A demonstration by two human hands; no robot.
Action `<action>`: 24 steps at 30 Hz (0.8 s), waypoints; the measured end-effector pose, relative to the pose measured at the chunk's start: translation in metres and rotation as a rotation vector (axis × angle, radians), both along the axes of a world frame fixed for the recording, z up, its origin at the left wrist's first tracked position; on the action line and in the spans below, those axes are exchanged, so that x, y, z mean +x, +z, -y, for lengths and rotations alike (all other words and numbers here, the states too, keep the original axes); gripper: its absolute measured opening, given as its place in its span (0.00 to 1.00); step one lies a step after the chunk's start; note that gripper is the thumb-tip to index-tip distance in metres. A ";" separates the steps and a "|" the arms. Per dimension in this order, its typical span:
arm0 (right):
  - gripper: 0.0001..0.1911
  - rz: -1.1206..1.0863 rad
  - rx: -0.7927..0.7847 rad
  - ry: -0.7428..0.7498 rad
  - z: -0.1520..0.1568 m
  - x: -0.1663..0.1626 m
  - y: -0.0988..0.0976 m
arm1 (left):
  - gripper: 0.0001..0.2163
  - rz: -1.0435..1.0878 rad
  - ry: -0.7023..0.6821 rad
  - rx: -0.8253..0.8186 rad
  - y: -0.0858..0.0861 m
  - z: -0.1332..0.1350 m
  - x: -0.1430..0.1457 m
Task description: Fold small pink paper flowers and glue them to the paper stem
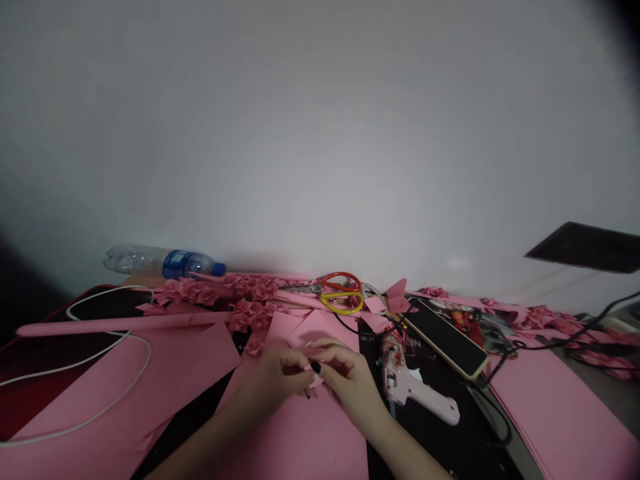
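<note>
Both hands meet over a large sheet of pink paper [320,433]. Between their fingertips is a small piece of pink paper [316,381], mostly covered by the fingers. My left hand [283,373] pinches it from the left with thumb and forefinger. My right hand [347,380] grips it from the right, a dark-nailed thumb pressed on top. Just behind the hands lie several folded pink paper flowers [250,313]. A pair of scissors [341,293] with red and yellow handles rests beyond them. Right of my right hand is a pink glue gun [420,393].
A clear plastic bottle [150,260] lies against the wall at the left. A rolled pink paper tube [115,325] and a white cable [120,393] cross the left side. At the right are a phone [447,339], black cables and a stack of pink sheets [560,413].
</note>
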State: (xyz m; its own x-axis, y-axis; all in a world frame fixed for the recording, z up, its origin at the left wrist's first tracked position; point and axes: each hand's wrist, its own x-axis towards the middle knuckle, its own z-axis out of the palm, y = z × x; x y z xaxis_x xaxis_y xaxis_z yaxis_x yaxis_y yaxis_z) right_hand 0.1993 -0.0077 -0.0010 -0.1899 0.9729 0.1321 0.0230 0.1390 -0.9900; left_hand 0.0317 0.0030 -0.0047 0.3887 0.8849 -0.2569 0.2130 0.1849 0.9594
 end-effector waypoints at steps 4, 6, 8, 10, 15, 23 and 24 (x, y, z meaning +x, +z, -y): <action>0.13 -0.029 -0.050 -0.024 0.000 0.000 -0.001 | 0.10 -0.025 -0.035 0.022 -0.002 0.000 0.000; 0.14 -0.036 -0.060 -0.040 0.000 0.000 -0.003 | 0.11 -0.018 -0.043 0.024 -0.004 -0.001 0.000; 0.14 -0.042 -0.053 -0.058 0.000 -0.001 -0.004 | 0.13 -0.006 -0.055 0.023 -0.006 -0.001 0.000; 0.15 -0.044 -0.038 -0.067 0.001 -0.001 -0.004 | 0.15 0.006 -0.061 0.009 -0.006 -0.001 0.000; 0.15 0.058 0.070 -0.055 0.004 -0.001 0.002 | 0.15 0.053 -0.033 -0.066 0.002 -0.001 -0.002; 0.22 0.223 0.252 -0.003 0.009 0.003 0.008 | 0.20 0.174 0.044 -0.151 -0.002 -0.003 -0.005; 0.22 0.244 0.267 0.001 0.010 0.004 0.007 | 0.21 0.189 0.054 -0.163 -0.003 -0.004 -0.005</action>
State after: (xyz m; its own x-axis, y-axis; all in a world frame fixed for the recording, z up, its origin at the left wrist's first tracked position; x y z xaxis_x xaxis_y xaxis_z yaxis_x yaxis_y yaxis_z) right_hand 0.2029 -0.0172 0.0062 -0.2484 0.9100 0.3318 0.2541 0.3918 -0.8843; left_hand 0.0266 0.0068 -0.0077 0.3967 0.8583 -0.3255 0.0187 0.3470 0.9377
